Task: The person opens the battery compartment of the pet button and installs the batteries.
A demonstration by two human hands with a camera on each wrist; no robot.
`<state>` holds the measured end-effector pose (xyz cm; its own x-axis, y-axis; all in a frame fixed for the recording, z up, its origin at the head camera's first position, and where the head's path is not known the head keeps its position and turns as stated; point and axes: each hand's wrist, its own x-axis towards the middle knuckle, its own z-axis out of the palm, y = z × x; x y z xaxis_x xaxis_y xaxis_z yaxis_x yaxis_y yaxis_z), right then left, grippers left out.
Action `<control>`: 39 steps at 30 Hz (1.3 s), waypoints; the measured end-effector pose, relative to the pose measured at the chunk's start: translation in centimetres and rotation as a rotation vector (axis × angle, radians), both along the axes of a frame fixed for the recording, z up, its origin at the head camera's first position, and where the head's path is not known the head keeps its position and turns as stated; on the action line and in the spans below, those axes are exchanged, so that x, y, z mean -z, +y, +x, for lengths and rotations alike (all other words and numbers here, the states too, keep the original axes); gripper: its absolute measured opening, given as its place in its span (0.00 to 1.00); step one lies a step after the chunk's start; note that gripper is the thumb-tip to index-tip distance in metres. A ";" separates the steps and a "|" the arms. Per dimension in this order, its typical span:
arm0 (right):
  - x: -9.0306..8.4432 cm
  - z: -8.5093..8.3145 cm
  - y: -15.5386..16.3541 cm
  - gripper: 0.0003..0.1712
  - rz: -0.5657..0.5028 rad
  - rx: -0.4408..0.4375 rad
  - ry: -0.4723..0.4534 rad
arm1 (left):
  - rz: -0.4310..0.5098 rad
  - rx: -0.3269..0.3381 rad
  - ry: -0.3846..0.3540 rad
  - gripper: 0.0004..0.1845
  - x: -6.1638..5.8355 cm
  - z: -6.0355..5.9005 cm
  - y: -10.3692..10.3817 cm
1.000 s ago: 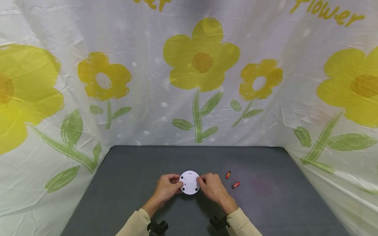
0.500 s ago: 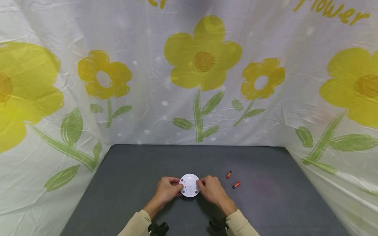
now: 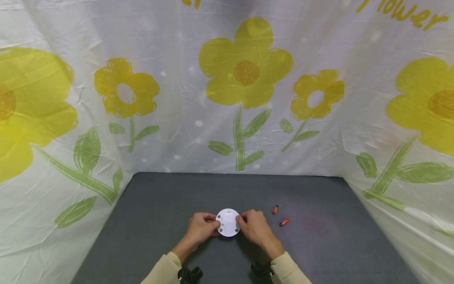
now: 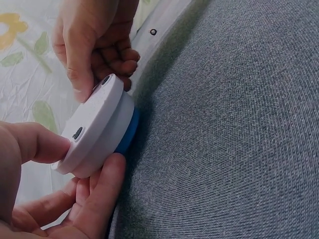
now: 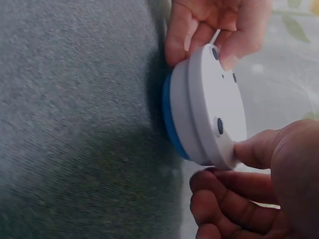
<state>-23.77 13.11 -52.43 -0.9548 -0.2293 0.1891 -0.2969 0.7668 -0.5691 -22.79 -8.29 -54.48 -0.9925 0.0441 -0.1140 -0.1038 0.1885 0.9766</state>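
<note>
A round white plastic device (image 3: 228, 222) lies face down, its underside up, showing small dark feet and a patch of speaker holes. Its lower rim is blue in both wrist views, close over the grey cloth. My left hand (image 3: 201, 228) pinches the left edge, thumb on top and fingers beneath the side. On the opposite edge my right hand (image 3: 256, 227) has its thumb on the upper face and its curled index finger against the side, as the right wrist view (image 5: 239, 179) shows. The face turned toward the table is hidden.
Two red-and-black batteries (image 3: 284, 222) lie on the grey table (image 3: 159, 205) to the right of my right hand. A white curtain (image 3: 177, 118) with yellow flowers hangs behind the table and along both sides. Black wrist cameras (image 3: 191, 273) sit below my cuffs.
Both hands have brought the white device slightly toward me, with a small tilt, then kept it nearly still. The grips look the same and the batteries have stayed in place.
</note>
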 end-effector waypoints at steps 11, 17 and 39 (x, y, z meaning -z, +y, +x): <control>-1.5 -0.6 -0.6 0.08 0.035 -0.078 0.295 | 0.057 -0.002 -0.006 0.17 0.2 0.0 0.0; -2.1 -0.6 -1.7 0.12 0.087 -0.190 0.309 | 0.064 0.003 -0.010 0.17 0.4 -0.1 -0.2; -1.7 -0.8 -3.2 0.13 0.180 -0.247 0.243 | 0.076 0.001 -0.020 0.15 0.4 0.0 -0.2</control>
<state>-24.61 9.94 -50.73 -0.7987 -0.4972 0.3389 -0.5950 0.7363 -0.3221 -22.75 -8.46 -54.91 -0.9900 0.0539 -0.1304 -0.1236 0.1143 0.9857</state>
